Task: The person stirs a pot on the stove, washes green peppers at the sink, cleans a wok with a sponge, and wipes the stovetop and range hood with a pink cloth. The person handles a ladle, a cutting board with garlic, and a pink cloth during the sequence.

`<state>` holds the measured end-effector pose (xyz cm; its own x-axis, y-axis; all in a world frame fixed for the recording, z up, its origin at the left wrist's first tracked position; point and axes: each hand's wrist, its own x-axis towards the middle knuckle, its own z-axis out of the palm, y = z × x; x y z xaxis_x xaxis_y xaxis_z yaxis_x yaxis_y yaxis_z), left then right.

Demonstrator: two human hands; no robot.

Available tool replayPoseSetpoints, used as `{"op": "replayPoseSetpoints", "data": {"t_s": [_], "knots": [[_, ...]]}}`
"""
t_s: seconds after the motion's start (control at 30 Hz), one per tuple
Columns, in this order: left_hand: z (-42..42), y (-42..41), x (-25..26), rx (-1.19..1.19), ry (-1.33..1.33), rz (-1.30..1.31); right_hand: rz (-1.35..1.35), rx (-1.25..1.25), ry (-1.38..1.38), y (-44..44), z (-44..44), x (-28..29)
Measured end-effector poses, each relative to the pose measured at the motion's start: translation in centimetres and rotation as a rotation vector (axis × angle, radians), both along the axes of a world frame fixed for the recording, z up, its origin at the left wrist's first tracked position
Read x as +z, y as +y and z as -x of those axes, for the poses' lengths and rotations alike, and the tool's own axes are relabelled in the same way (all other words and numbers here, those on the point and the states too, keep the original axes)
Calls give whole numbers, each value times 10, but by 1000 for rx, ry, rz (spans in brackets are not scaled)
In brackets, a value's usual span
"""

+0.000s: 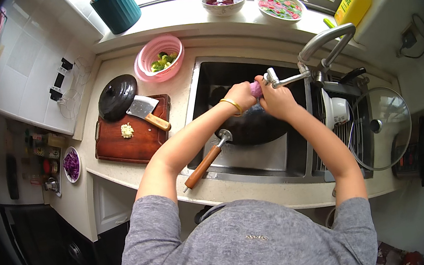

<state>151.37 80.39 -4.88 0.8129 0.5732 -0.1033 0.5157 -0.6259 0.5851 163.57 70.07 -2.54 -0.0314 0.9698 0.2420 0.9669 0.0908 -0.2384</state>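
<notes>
Both my hands meet over the sink, just left of the faucet's swivel spout (283,80). My left hand (242,96), with a gold bangle at the wrist, grips a small pinkish-purple scrubber or cloth (256,89). My right hand (276,100) is against the other side of it, its fingers near the spout's tip; whether it also grips the item is unclear. Beneath my hands a black wok (259,126) rests in the sink (306,137), its wooden handle (203,167) reaching over the front rim. Part of the wok is hidden by my hands and forearm.
On the left, a cleaver (143,108), minced garlic (127,130) and a black lid (117,97) lie on a wooden board (134,146). Behind stands a pink colander (159,59) of broccoli. A dish rack (319,151) holding a white bowl (338,111) and glass lid (380,127) is right.
</notes>
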Motion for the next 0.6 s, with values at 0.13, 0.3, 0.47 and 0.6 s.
{"op": "replayPoseSetpoints", "data": {"t_s": [0.13,0.3,0.47,0.6], "knots": [[32,-16,36,22,27,1316,-302,199,-241,-57,4,2],[35,-79,22,-510,320,1897,-537,566,-161,-78,15,27],[11,-113,25,-246,252,1547,-258,382,-360,-103,-5,10],[-4,-126,21,-134,192,1055,-61,179,-244,-114,-7,-10]]}}
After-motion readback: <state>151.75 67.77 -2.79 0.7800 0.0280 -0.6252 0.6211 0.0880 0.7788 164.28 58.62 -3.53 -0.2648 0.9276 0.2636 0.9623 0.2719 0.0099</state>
